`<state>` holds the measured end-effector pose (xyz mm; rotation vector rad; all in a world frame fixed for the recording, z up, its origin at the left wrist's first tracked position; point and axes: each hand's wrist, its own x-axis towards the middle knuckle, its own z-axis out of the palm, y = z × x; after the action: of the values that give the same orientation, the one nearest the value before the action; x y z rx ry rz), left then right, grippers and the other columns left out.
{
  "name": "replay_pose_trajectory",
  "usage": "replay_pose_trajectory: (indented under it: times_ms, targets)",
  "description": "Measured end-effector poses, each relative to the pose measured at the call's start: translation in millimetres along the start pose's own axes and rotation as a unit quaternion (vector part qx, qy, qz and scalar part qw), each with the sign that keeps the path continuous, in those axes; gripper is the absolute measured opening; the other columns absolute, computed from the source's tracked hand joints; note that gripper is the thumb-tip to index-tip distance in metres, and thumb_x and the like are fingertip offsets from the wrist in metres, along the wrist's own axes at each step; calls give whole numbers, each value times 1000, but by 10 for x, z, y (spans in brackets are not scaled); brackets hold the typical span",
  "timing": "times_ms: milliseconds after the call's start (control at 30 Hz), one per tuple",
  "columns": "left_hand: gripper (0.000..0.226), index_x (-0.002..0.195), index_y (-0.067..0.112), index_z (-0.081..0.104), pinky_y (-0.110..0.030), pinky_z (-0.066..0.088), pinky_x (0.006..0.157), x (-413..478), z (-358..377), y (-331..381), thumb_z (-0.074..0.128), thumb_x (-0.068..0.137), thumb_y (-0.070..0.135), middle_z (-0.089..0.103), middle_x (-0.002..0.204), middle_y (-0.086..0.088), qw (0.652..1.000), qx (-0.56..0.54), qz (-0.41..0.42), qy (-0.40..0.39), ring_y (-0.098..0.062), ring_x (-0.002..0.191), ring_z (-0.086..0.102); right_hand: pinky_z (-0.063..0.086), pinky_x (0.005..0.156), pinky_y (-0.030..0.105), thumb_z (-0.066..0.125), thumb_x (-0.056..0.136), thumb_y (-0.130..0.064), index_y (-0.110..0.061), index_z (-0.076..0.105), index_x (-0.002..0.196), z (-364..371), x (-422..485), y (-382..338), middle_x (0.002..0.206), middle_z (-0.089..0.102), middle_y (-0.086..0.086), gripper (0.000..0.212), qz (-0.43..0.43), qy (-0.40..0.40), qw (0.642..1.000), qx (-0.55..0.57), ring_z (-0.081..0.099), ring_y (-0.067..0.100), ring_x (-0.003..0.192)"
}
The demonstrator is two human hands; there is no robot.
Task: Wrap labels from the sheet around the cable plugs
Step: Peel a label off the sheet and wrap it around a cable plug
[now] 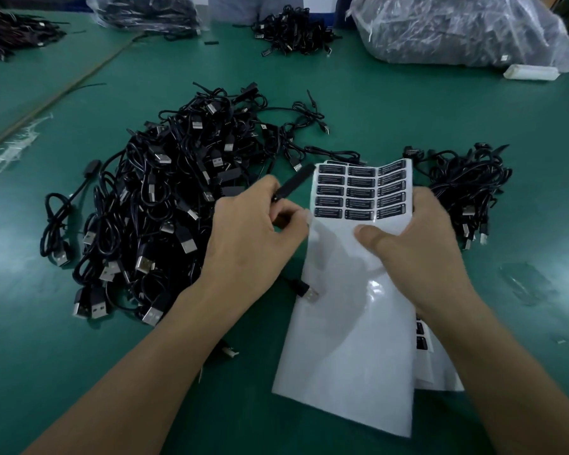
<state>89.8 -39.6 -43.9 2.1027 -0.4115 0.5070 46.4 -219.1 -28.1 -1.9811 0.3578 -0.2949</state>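
The right hand (418, 251) has its fingers clamped on the label sheet (342, 339), tilting the labels (360, 192) just beyond its thumb, likely to bring them within reach of the left hand (253, 238), whose fingers pinch a black plug (296, 182).

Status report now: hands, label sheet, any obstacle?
Left hand pinches black plug. Right hand holds label sheet, labels at its top. Nothing blocks plug from sheet.

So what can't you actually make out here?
Head view only:
- Print on the black labels of the glossy white sheet: too small, blurred.
- Black cable plug: its lower end hidden inside the left hand.
- Fingers of the right hand: behind the sheet.
- Sheets underneath: covered by the right forearm.
- Clear plastic bag: top cut off by the frame edge.
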Motion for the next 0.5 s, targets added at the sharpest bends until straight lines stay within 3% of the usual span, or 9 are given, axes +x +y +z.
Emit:
replay_pose_trajectory:
  times_ms: [100,200,267,333,400,500]
  targets:
    - [25,82,-6,57,-34,50,61,16,-34,15,69,84,15,70,71,27,999,-24,-35,21,-19,63,63,42,67,29,73,85,-17,-33,40,116,-29,-18,15,103,58,-2,48,-27,12,995,-96,53,22,96]
    - [27,84,-6,57,-39,54,58,5,-39,14,70,83,18,72,69,12,996,-59,-73,8,-19,60,64,42,90,40,76,86,-26,-21,19,153,-26,-41,35,126,52,13,88,-23,-8,966,-259,48,30,109]
    - [30,73,0,48,-39,52,54,-8,-28,26,72,82,16,72,68,2,993,-77,-85,7,-22,58,62,35,101,44,79,82,-34,-15,18,156,-19,-64,10,135,43,17,98,-63,61,931,-353,39,35,120]
    - [40,67,7,34,-41,47,50,-10,-14,42,72,79,13,72,67,0,992,-88,-90,11,-27,55,57,37,96,42,81,77,-35,-12,42,145,13,-98,-37,125,45,15,81,-151,117,916,-354,40,33,113]
    - [43,70,3,32,-45,42,48,-15,3,61,73,79,10,72,64,11,992,-94,-86,1,-39,57,54,35,89,31,82,76,-30,-12,62,122,83,-130,-45,109,51,8,53,-232,109,913,-319,42,23,102]
    - [41,73,0,35,-46,46,49,-14,11,77,75,79,10,71,63,14,992,-92,-88,-6,-43,60,57,28,77,21,83,77,-20,-12,70,97,223,-167,-31,91,58,1,25,-289,57,913,-282,49,20,90]
